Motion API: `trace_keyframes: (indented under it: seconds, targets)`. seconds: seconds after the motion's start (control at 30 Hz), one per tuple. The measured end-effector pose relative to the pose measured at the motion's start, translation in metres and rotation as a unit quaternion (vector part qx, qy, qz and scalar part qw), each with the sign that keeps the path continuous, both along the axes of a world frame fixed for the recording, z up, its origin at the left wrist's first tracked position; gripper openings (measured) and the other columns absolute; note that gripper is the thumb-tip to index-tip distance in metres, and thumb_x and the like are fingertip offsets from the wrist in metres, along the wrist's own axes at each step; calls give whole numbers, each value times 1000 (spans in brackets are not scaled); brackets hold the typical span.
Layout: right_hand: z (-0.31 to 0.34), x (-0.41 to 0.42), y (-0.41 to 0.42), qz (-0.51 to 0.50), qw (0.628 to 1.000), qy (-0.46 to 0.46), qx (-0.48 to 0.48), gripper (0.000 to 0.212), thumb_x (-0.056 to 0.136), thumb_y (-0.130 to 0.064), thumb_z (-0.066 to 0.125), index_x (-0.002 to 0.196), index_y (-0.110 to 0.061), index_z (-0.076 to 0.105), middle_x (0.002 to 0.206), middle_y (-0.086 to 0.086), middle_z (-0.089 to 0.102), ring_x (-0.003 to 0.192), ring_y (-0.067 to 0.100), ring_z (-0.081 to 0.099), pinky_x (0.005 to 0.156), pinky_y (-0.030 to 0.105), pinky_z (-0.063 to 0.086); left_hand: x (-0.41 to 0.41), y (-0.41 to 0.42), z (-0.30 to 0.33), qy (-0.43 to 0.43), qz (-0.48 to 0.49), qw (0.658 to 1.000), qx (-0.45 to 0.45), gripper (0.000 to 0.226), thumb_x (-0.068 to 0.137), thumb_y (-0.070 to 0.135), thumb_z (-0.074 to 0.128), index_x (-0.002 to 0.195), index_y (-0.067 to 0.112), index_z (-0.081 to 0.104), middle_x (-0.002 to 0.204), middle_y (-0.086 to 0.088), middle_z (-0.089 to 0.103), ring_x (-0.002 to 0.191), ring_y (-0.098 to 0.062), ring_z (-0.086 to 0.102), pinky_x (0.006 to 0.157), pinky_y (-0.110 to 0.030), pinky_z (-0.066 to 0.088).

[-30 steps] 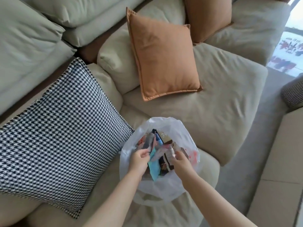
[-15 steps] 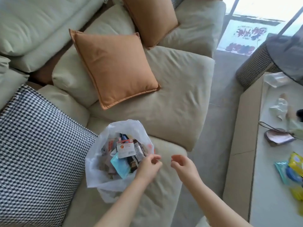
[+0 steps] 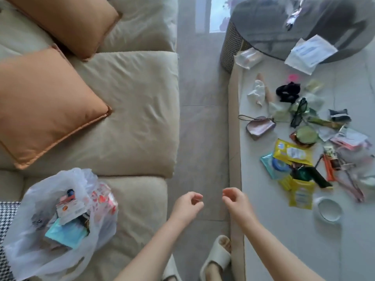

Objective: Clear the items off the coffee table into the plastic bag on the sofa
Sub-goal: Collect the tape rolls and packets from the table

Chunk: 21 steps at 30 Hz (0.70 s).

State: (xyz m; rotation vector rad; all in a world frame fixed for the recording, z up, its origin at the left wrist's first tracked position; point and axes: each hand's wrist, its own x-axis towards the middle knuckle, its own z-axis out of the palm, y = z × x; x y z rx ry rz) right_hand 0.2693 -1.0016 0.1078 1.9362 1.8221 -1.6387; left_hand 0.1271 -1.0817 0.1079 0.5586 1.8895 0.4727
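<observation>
Two hands, left (image 3: 187, 205) and right (image 3: 235, 201), hover empty with fingers loosely curled, between the bag (image 3: 40, 240) and the cluttered tabletop (image 3: 274, 230).

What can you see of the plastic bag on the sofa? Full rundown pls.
The plastic bag is thin, translucent white film, crumpled, with a red and pink print on its right side. It sits upright on the beige sofa seat cushion at lower left, mouth open upward. Inside are packets: a teal one, a white one with an orange dot, and darker items. Its left side meets a houndstooth cushion. Neither hand touches it.
</observation>
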Motion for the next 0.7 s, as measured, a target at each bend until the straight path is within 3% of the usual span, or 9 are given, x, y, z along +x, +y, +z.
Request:
trace_keyframes:
  seconds: [0.1,0.47,0.7]
  targets:
    - [-11,42,24,-36,999,-10,-13,23,87,-9,59,109,-10,64,104,7,67,102,21,61,92,31,46,35,32,-1,8,-44,999,-6,22,85,15,60,106,14,66,102,-6,70,90,-19,65,87,-27,48]
    - [-48,192,68,-140,986,-84,-33,24,88,-15,55,111,-15,62,109,1,67,102,17,60,81,20,40,147,117,-36,37,-209,977,-34,24,88,18,54,110,18,64,105,-5,70,98,-19,64,84,-26,47]
    - [-91,272,92,-146,971,-189,-2,26,89,-15,49,113,-15,61,119,4,61,111,21,55,90,33,47,211,180,-84,70,-370,926,-29,31,93,24,46,120,20,59,120,2,64,110,-16,59,90,-26,46]
